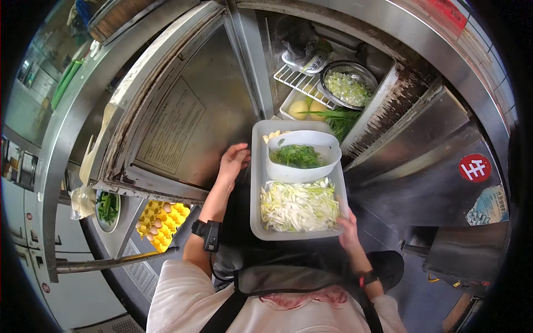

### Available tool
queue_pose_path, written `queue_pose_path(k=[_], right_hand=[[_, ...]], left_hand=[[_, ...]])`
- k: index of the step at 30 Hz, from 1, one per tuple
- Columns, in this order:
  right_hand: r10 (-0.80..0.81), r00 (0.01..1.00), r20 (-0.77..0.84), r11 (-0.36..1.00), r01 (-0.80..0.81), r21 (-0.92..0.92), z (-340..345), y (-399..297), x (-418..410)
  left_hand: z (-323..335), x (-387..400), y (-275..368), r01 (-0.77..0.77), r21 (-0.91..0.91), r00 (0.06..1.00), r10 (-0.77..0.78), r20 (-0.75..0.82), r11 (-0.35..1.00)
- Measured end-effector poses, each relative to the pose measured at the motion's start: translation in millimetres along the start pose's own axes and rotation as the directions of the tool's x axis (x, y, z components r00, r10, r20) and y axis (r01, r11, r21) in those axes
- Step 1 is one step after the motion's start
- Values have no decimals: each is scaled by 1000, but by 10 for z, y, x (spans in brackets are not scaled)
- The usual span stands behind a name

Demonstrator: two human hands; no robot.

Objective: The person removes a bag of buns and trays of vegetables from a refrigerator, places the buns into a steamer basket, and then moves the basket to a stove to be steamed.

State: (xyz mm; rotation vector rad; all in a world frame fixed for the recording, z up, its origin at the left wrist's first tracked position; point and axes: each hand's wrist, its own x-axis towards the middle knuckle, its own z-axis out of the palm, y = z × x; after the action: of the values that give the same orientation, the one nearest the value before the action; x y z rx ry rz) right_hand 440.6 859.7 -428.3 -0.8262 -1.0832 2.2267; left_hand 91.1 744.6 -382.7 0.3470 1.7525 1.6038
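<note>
My right hand (349,228) grips the lower right edge of a white plastic tray (255,187) in front of an open refrigerator. Shredded scallion (300,208) fills the tray's near half. At its far half sits a white plastic tub (302,174) with chopped green herbs (296,156) inside. Peeled garlic cloves (272,135) show behind the tub, partly hidden by it. Just left of the tray, my left hand (235,162) is raised with loosely bent fingers, holding nothing and apart from the rim. Behind that hand stands the steel refrigerator door (220,95), swung open.
Inside the refrigerator, a bowl of chopped scallion (347,88) rests on a wire shelf (293,81). Below are a white container with round yellow produce (299,109) and leafy greens (343,120). Lower left are a yellow egg tray (160,233) and a dish of greens (108,208).
</note>
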Motion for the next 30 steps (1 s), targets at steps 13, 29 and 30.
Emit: queue_pose_path(k=[13,29,30], right_hand=[[-197,954,-224,967,227,115,419,709,1373],[-270,851,-450,962,216,-169,173,670,3124],[-278,844,-458,960,234,-153,270,697,3133]], left_hand=[[375,743,-627,-234,209,915,288,-283,950],[571,738,-519,-281,379,887,389,-248,882],[524,730,-512,-272,378,886,383,-260,885]])
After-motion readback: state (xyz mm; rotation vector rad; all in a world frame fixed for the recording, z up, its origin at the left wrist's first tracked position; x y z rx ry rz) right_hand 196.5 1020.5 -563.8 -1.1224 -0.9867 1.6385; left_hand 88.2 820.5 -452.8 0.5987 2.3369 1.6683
